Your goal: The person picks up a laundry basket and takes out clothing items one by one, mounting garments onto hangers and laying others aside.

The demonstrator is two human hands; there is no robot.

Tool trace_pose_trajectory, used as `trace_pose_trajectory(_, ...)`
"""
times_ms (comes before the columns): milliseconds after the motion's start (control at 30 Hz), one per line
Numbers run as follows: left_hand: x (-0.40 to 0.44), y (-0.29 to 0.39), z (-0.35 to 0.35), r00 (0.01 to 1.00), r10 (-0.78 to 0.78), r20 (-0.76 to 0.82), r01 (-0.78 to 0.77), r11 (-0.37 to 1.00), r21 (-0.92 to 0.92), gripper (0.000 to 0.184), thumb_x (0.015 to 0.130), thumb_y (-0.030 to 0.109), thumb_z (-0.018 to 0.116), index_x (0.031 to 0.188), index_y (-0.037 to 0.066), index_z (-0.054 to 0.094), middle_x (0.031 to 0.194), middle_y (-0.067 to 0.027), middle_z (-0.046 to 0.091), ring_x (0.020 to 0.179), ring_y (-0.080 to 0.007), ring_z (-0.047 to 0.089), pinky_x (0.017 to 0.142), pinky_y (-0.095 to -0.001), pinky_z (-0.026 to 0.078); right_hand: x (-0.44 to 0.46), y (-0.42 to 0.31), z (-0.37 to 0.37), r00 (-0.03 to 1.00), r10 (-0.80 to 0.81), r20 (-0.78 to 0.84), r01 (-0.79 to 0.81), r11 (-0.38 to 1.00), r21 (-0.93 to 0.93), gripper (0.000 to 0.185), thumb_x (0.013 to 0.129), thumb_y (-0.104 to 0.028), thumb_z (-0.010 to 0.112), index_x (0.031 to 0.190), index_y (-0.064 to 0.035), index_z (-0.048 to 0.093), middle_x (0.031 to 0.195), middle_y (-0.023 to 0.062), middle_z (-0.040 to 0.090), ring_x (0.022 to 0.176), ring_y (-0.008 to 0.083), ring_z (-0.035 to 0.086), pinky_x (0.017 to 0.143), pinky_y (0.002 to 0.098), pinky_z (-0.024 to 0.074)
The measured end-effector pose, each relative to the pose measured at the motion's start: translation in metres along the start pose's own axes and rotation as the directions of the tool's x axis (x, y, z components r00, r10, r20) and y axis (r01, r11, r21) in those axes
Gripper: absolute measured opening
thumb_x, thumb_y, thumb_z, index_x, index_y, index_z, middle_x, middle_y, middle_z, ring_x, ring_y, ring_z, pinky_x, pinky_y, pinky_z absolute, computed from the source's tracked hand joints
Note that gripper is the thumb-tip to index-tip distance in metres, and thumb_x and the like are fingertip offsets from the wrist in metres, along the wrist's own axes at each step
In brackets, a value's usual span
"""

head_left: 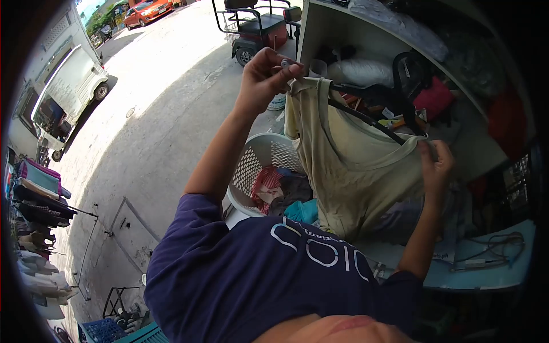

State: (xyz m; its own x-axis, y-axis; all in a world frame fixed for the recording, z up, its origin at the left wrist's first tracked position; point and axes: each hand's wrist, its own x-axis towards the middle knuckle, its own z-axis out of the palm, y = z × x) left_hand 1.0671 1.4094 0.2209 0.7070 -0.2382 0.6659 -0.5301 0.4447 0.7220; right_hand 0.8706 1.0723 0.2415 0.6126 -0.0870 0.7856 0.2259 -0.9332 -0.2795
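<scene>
A pale greenish-beige shirt (343, 166) with darker stained-looking patches hangs spread between my two hands. My left hand (271, 77) is raised and pinches the shirt's upper left corner, with a small grey thing between its fingers. My right hand (436, 159) is closed on the shirt's other shoulder, lower and to the right. A dark hanger (366, 119) runs across the neck opening. Below and left of the shirt, a white perforated basket (245, 166) holds red-patterned, dark and teal clothes.
An open shelf unit (480, 137) with bags and mixed items stands behind the shirt. A light-blue surface (492, 274) is at lower right. Clothes (43, 200) hang at far left. A white vehicle (68, 97), a parked tricycle (260, 28) and a red car (147, 12) stand beyond.
</scene>
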Motion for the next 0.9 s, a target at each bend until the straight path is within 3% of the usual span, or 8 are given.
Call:
trace_pose_trajectory(200, 0.020, -0.046, 0.005, 0.998, -0.022, 0.061, 0.027, 0.996, -0.082, 0.017, 0.083, 0.008, 0.072, 0.086, 0.004, 0.056, 0.085, -0.0059, 0.070, 0.070, -0.0042, 0.060, 0.053, -0.0195, 0.045, 0.005, 0.010, 0.008, 0.999, -0.029, -0.015, 0.030, 0.999, 0.039, 0.031, 0.082, -0.024, 0.073, 0.076, 0.0011, 0.056, 0.065, 0.0081, 0.052, 0.057, 0.0156, 0.046, 0.054, 0.0292, 0.0392)
trace_pose_trajectory(300, 0.028, -0.051, -0.008, 0.942, -0.187, 0.279, 0.161, 0.980, 0.115, 0.021, 0.081, 0.012, 0.075, 0.091, 0.003, 0.058, 0.078, -0.0023, 0.067, 0.068, -0.0044, 0.058, 0.053, -0.0200, 0.044, 0.008, 0.008, 0.008, 1.000, -0.023, 0.016, 0.023, 0.999, -0.024, 0.031, 0.082, -0.024, 0.074, 0.074, 0.0004, 0.056, 0.063, 0.0077, 0.052, 0.055, 0.0162, 0.046, 0.052, 0.0299, 0.0383)
trace_pose_trajectory(400, 0.029, -0.032, 0.000, 0.879, -0.421, 0.225, 0.333, 0.879, 0.342, 0.028, 0.080, 0.019, 0.076, 0.096, 0.002, 0.060, 0.073, 0.0004, 0.062, 0.064, -0.0043, 0.056, 0.050, -0.0199, 0.043, 0.009, 0.004, 0.012, 0.999, 0.016, 0.034, -0.014, 0.999, -0.047, 0.032, 0.081, -0.025, 0.074, 0.072, 0.0000, 0.055, 0.062, 0.0081, 0.052, 0.053, 0.0175, 0.046, 0.051, 0.0307, 0.0375)
trace_pose_trajectory(567, 0.015, -0.055, 0.004, 0.952, -0.271, -0.140, 0.301, 0.909, 0.288, 0.039, 0.090, 0.039, 0.062, 0.098, 0.001, 0.061, 0.066, -0.0008, 0.057, 0.055, -0.0053, 0.051, 0.049, -0.0215, 0.043, 0.002, 0.014, 0.034, 0.988, 0.138, 0.070, -0.130, 0.985, -0.116, 0.038, 0.082, -0.036, 0.070, 0.073, -0.0011, 0.058, 0.062, 0.0128, 0.057, 0.054, 0.0281, 0.053, 0.052, 0.0373, 0.0392)
trace_pose_trajectory(600, 0.008, -0.060, 0.008, 0.918, -0.391, -0.066, 0.395, 0.891, 0.222, 0.029, 0.097, 0.035, 0.051, 0.097, 0.006, 0.057, 0.068, 0.0018, 0.051, 0.049, -0.0008, 0.041, 0.039, -0.0190, 0.027, 0.001, 0.016, 0.040, 0.977, 0.187, 0.102, -0.174, 0.976, -0.129, 0.039, 0.083, -0.037, 0.070, 0.074, -0.0012, 0.058, 0.062, 0.0133, 0.057, 0.053, 0.0286, 0.053, 0.052, 0.0378, 0.0393)
trace_pose_trajectory(700, -0.009, -0.054, 0.031, 0.741, -0.632, 0.227, 0.608, 0.775, 0.172, 0.014, 0.094, 0.016, 0.048, 0.103, 0.007, 0.052, 0.075, 0.0039, 0.047, 0.055, -0.0022, 0.036, 0.046, -0.0195, 0.029, -0.002, 0.021, 0.055, 0.942, 0.262, 0.211, -0.237, 0.962, -0.137, 0.032, 0.083, -0.033, 0.067, 0.079, -0.0013, 0.061, 0.062, 0.0156, 0.058, 0.053, 0.0295, 0.056, 0.052, 0.0390, 0.0406)
trace_pose_trajectory(833, -0.014, -0.046, 0.056, 0.660, -0.509, 0.553, 0.541, 0.832, 0.121, 0.018, 0.091, 0.010, 0.056, 0.108, 0.007, 0.052, 0.085, 0.0018, 0.051, 0.067, -0.0027, 0.041, 0.059, -0.0178, 0.034, -0.005, 0.014, 0.067, 0.910, 0.270, 0.315, -0.294, 0.955, 0.030, 0.019, 0.076, -0.014, 0.059, 0.088, -0.0003, 0.064, 0.068, 0.0183, 0.061, 0.055, 0.0297, 0.058, 0.055, 0.0378, 0.0432)
trace_pose_trajectory(900, -0.010, -0.039, 0.070, 0.637, -0.536, 0.555, 0.529, 0.827, 0.191, 0.021, 0.092, 0.011, 0.056, 0.112, 0.006, 0.052, 0.090, 0.0013, 0.055, 0.067, -0.0032, 0.041, 0.058, -0.0181, 0.034, -0.002, 0.007, 0.069, 0.894, 0.280, 0.350, -0.306, 0.952, 0.021, 0.020, 0.075, -0.014, 0.059, 0.089, 0.0000, 0.063, 0.070, 0.0184, 0.061, 0.057, 0.0300, 0.059, 0.057, 0.0381, 0.0439)
